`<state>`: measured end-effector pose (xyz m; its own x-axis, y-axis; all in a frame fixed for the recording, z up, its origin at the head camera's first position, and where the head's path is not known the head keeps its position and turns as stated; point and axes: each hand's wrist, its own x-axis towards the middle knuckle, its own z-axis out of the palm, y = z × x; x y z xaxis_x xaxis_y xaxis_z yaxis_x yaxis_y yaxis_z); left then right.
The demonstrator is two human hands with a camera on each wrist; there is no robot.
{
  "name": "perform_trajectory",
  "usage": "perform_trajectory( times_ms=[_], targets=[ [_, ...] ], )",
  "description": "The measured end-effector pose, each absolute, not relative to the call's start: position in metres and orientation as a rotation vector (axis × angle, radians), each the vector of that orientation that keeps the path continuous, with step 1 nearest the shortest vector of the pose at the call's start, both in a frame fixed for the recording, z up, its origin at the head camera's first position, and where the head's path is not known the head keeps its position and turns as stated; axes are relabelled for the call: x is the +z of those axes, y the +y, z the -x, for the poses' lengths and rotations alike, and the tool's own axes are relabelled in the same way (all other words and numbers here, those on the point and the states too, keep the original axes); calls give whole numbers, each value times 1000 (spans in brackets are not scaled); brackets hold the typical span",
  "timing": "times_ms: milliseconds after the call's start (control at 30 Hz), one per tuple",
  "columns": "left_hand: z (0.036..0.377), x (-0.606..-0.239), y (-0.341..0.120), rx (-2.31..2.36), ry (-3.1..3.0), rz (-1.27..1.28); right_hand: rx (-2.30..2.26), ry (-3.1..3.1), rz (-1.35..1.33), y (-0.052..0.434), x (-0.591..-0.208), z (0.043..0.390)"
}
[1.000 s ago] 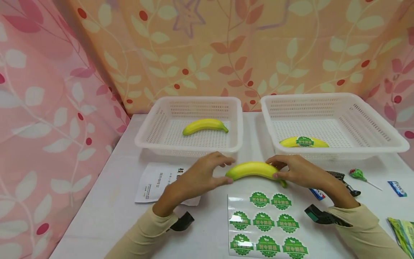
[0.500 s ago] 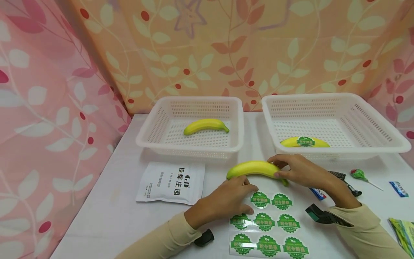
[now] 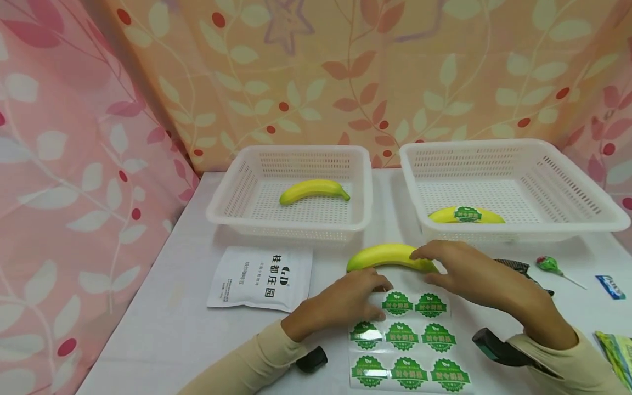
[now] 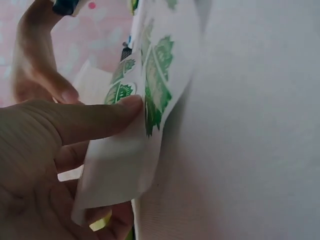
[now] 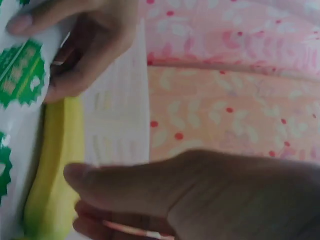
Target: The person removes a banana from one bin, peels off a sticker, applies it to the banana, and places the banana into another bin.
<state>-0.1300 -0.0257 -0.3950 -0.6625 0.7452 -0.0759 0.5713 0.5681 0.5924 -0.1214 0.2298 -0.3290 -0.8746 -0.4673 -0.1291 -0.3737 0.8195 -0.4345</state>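
My left hand (image 3: 340, 299) pinches the upper left edge of a sheet of green round stickers (image 3: 384, 344). In the left wrist view the thumb lies on the sheet's face and the sheet (image 4: 120, 175) bends up off the white cloth. Just beyond the sheet lies a yellow banana (image 3: 380, 254) with greenish ends. My right hand (image 3: 474, 271) hovers by the banana's right end, thumb and fingers apart. In the right wrist view its fingertips overlap the banana (image 5: 55, 150), and nothing is held in that hand.
A white basket (image 3: 288, 226) at the back left holds a plain banana (image 3: 314, 190). Another basket (image 3: 533, 227) holds a banana (image 3: 444, 214) bearing a sticker. At left lies a white pouch (image 3: 261, 277). A lollipop (image 3: 547, 264), a black wrapper (image 3: 513, 266) and small packets lie at right.
My left hand has gone from beside the banana's left end down to the sticker sheet and taken its edge. My right hand has loosened from the banana and drawn back slightly.
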Motion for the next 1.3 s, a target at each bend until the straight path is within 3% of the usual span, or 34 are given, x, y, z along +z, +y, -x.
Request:
perform_trajectory(
  times_ms=[333,667,1000,1300],
  targets=[
    [141,-390,-34,1313,2038,-727,-732,2502,837,216,-330,118],
    [147,-388,-38,1434,1887,-543,-776,2475,809,211,-341,119],
    [148,-392,-39,1390,1856,-617,-834,2456,910,213,-341,121],
    [142,-386,-38,1031,2291,-897,-761,2685,897,216,-331,120]
  ],
)
